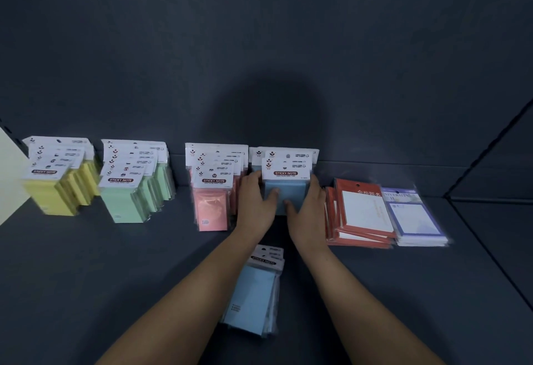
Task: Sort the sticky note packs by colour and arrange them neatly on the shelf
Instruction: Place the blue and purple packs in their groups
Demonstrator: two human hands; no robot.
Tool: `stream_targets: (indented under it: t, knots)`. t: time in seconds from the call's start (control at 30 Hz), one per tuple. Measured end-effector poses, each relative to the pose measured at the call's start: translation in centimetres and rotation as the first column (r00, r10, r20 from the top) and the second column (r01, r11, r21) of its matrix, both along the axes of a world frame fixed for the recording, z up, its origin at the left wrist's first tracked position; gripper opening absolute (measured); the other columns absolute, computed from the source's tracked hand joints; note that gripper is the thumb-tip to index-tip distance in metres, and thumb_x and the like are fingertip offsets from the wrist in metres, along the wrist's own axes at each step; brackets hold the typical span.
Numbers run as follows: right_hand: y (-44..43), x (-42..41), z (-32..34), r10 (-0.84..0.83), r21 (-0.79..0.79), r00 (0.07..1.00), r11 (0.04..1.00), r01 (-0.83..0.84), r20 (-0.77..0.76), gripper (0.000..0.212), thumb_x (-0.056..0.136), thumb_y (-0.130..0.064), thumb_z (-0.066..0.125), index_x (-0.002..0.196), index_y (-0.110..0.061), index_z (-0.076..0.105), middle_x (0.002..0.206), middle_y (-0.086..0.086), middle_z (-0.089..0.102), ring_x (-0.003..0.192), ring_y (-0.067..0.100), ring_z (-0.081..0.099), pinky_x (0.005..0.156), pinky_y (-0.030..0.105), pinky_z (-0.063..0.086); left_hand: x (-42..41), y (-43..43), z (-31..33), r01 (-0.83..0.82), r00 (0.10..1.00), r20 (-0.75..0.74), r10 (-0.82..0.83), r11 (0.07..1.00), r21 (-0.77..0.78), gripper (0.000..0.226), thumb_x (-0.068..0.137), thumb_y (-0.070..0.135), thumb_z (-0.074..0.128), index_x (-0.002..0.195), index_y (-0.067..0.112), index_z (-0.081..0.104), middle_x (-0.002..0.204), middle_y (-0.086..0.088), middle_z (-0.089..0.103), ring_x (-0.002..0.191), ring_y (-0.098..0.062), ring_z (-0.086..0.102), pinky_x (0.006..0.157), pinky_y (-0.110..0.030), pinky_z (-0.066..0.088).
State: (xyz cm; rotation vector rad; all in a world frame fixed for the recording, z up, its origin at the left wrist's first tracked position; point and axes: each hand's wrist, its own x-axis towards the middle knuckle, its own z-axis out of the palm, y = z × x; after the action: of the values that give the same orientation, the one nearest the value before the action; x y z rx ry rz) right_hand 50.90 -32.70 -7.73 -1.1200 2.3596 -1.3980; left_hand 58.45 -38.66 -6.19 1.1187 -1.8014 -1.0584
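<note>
Left hand (255, 203) and right hand (307, 209) grasp the side edges of the front blue pack (286, 191), standing in its row on the shelf (115, 263); the loose blue packs (253, 292) lie flat between the forearms, nearer the person, long axis toward the row.

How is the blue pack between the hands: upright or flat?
Upright: the blue pack stands header uppermost, left hand and right hand gripping it.

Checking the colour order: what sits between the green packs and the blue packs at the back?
The head view shows the pink packs there, right beside the blue packs that the left hand and right hand hold.
</note>
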Motion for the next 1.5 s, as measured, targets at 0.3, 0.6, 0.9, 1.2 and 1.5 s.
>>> stream_targets:
  t: [0.3, 0.6, 0.9, 1.2, 1.5]
  knots:
    - [0.2, 0.0, 0.7, 0.024, 0.052, 1.000, 0.998, -0.024, 0.001, 0.069, 0.087, -0.011, 0.061, 0.145, -0.012, 0.024, 0.128, 0.015, 0.039, 0.121, 0.025, 0.040, 0.103, 0.028, 0.031, -0.2, 0.7, 0.5, -0.095, 0.994, 0.052, 0.095, 0.995, -0.008, 0.043, 0.083, 0.004, 0.061, 0.124, 0.004, 0.047, 0.124, -0.012, 0.043, 0.119, -0.023, 0.042, 0.104, -0.031, 0.034]
    - [0.0, 0.0, -0.6, 0.092, -0.059, 0.964, 0.995, -0.080, 0.250, 0.080, 0.077, -0.031, 0.057, 0.145, -0.011, 0.020, 0.146, 0.009, 0.035, 0.134, 0.022, 0.036, 0.110, 0.045, 0.034, -1.1, 1.1, -0.8, -0.009, 0.995, -0.099, 0.032, 0.973, 0.229, 0.074, 0.060, 0.012, 0.046, 0.134, 0.013, 0.034, 0.129, -0.006, 0.049, 0.124, -0.020, 0.047, 0.106, -0.043, 0.039]
    - [0.0, -0.6, 0.6, 0.189, -0.110, 0.867, 0.982, -0.156, 0.461, 0.082, 0.083, -0.010, 0.057, 0.149, -0.023, 0.009, 0.148, 0.000, 0.033, 0.133, 0.015, 0.037, 0.112, 0.040, 0.032, -0.9, 1.9, 0.9, 0.040, 0.969, -0.241, 0.064, 0.914, 0.404, 0.070, 0.072, -0.007, 0.054, 0.134, 0.017, 0.030, 0.128, -0.005, 0.051, 0.117, -0.018, 0.052, 0.102, -0.038, 0.045]
    - [-0.2, -0.7, 1.2, 0.189, -0.098, 0.863, 0.982, -0.162, 0.469, 0.075, 0.093, -0.003, 0.046, 0.150, -0.016, -0.001, 0.153, 0.002, 0.023, 0.138, 0.015, 0.028, 0.116, 0.034, 0.025, -0.8, 1.4, -0.2, 0.070, 0.985, -0.172, -0.001, 0.917, 0.394, 0.077, 0.070, 0.013, 0.060, 0.140, 0.016, 0.027, 0.134, -0.004, 0.046, 0.122, -0.017, 0.048, 0.106, -0.035, 0.039]
    - [1.9, 0.3, 0.3, 0.093, -0.010, 0.955, 0.996, -0.094, 0.280, 0.076, 0.093, -0.013, 0.052, 0.149, -0.006, 0.002, 0.157, 0.007, 0.008, 0.145, 0.018, 0.009, 0.119, 0.039, 0.011, 2.4, 3.0, -0.4, 0.130, 0.991, -0.065, -0.113, 0.921, 0.367, 0.042, 0.095, 0.004, 0.043, 0.136, 0.012, 0.039, 0.129, 0.001, 0.052, 0.117, -0.012, 0.049, 0.097, -0.024, 0.037]
